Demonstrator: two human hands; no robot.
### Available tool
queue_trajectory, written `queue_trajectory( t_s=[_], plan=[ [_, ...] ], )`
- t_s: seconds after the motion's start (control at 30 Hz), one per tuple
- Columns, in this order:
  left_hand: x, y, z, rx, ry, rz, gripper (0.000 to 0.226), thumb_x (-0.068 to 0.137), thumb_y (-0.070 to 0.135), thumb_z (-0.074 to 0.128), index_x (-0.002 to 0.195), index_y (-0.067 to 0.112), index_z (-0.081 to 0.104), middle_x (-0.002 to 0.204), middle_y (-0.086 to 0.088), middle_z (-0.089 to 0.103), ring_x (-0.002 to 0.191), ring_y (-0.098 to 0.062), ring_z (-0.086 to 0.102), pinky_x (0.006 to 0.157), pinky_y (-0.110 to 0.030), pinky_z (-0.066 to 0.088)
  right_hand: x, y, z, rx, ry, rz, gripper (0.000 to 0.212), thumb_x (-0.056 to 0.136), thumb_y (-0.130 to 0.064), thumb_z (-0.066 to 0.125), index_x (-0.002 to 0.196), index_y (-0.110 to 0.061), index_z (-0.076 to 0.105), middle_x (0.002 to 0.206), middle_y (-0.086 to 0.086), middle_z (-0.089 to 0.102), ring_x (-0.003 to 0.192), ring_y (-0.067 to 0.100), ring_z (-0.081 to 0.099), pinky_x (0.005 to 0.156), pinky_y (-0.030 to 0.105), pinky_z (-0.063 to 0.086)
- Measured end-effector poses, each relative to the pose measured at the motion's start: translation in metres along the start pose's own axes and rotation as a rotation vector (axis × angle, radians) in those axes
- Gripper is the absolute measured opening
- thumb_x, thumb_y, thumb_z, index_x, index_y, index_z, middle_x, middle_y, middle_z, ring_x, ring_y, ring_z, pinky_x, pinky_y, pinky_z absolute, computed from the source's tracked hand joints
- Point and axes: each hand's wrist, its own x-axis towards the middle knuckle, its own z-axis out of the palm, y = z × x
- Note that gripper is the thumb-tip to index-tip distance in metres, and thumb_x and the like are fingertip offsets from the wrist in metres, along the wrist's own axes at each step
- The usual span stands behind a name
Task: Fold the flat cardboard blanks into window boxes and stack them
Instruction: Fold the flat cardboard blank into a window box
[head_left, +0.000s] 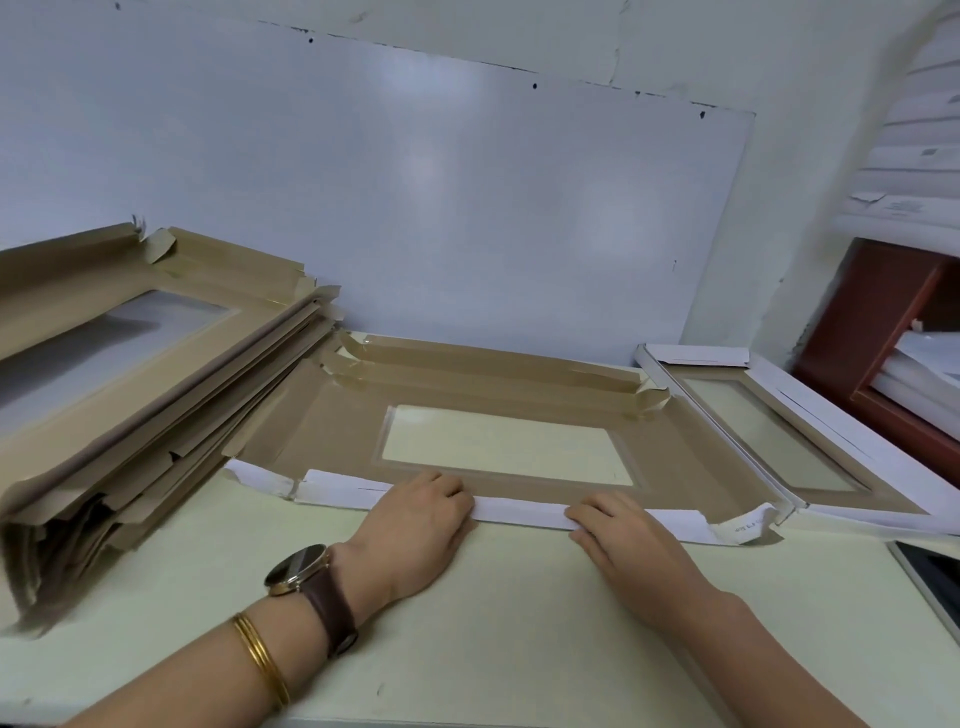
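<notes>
Cardboard blank (332, 431) lies flat on the tabletop (493, 623), mid-frame, brown face up, w/ its clear window (504, 447) showing the tabletop through it. It sits btwn the pile of flat blanks (130, 395) on the left and a finished window box (696, 356) on the right, whose near corner it looks to touch.

Step in hand, I'd say, is raising the near flap (519, 512), the long white strip along the front edge. Left hand (421, 519) and right hand (623, 535) are both on it, a little apart, fingers curled over its top edge and gripping it. Neither thumb is visible.

To do it well:
- Fold along the scored line, not above it, or the wall will bow.
- Both hands sit near the middle and the ends are unsupported, so spread them or slide outward to crease the full length evenly.
- Keep the base panel flat while the flap rises. Thin board may buckle near the window cut-out.
- Corner tabs at each end, e.g. the right one (748, 525), prob. need tucking before the short sides go up.
- The far flaps (493, 369) already stand partly raised, so match that angle.

Containers:
- The finished box has white walls up and nothing visible inside; its window shows only the tabletop.
- A red-brown tray (857, 322) at far right holds white paper stacks (924, 358). Can't tell what they are.
</notes>
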Motion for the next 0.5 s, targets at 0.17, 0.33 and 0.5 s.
queue_trajectory(
  t_s=[0.17,0.33,0.5],
  plan=[
    [0.003,0.002,0.0,-0.012,0.023,-0.036,0.021,0.102,0.019,0.033,0.103,0.014,0.054,0.105,-0.002,0.05,0.1,-0.022,0.044,0.08,-0.034,0.041,0.005,-0.007,0.001,-0.093,-0.006,0.054,0.02,0.1,-0.012,0.035,0.104,-0.015,0.054,0.104,-0.001,0.049,0.101,0.019,0.045,0.083,0.033,0.04],
    [0.006,0.0,-0.003,-0.095,0.012,-0.075,0.015,0.103,0.027,0.028,0.089,0.023,0.032,0.089,0.003,0.039,0.096,-0.021,0.045,0.074,-0.033,0.039,0.01,-0.009,0.0,-0.128,-0.019,0.069,0.026,0.105,-0.023,0.026,0.106,-0.015,0.05,0.105,0.001,0.053,0.102,0.024,0.047,0.083,0.034,0.036],
    [0.01,-0.009,-0.004,-0.053,-0.004,-0.095,0.026,0.103,0.04,0.026,0.085,0.023,0.032,0.093,0.0,0.051,0.095,-0.022,0.049,0.073,-0.032,0.035,0.009,0.003,-0.007,-0.119,-0.036,0.14,0.03,0.103,-0.044,0.027,0.092,-0.022,0.045,0.095,-0.004,0.052,0.099,0.018,0.049,0.079,0.032,0.032]
  ],
)
